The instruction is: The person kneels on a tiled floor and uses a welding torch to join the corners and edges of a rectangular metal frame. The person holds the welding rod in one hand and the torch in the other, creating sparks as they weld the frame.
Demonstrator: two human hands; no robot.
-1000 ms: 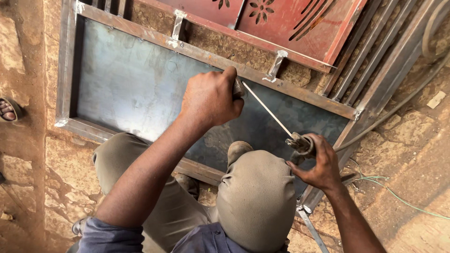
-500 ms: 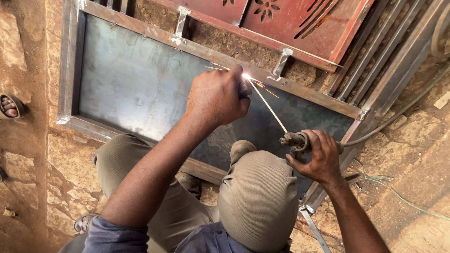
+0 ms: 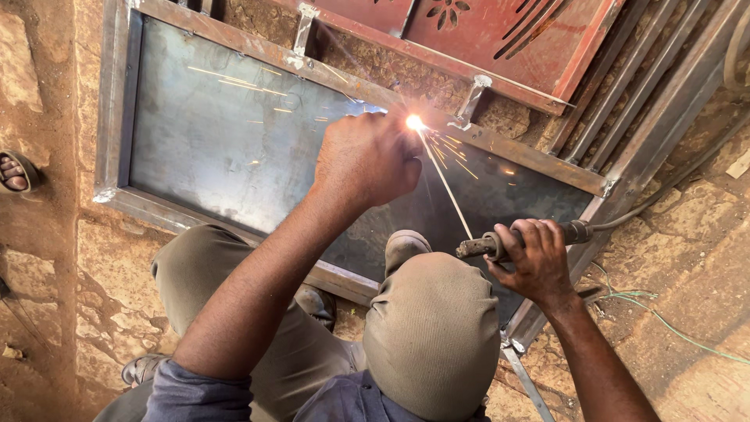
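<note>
I crouch over a steel frame [image 3: 512,153] with a grey metal sheet [image 3: 226,133] set in it. My left hand [image 3: 367,160] is a closed fist at the upper end of a thin welding rod [image 3: 447,184]. It sits right beside the bright arc [image 3: 414,122] on the frame's far rail. My right hand [image 3: 535,262] grips the electrode holder [image 3: 486,247], which clamps the rod's lower end. Sparks scatter over the sheet. My knee in khaki trousers [image 3: 433,328] hides the frame's near rail below the holder.
A red cut-out metal panel [image 3: 476,39] lies beyond the frame, with steel bars [image 3: 625,86] to its right. The welding cable [image 3: 656,195] runs off right over stony ground, near a green wire [image 3: 672,328]. Another person's sandalled foot [image 3: 12,172] shows at the left edge.
The arc has lit at the rod's tip and grown brighter. Sparks now fly over the sheet. Both hands have stayed nearly where they were.
</note>
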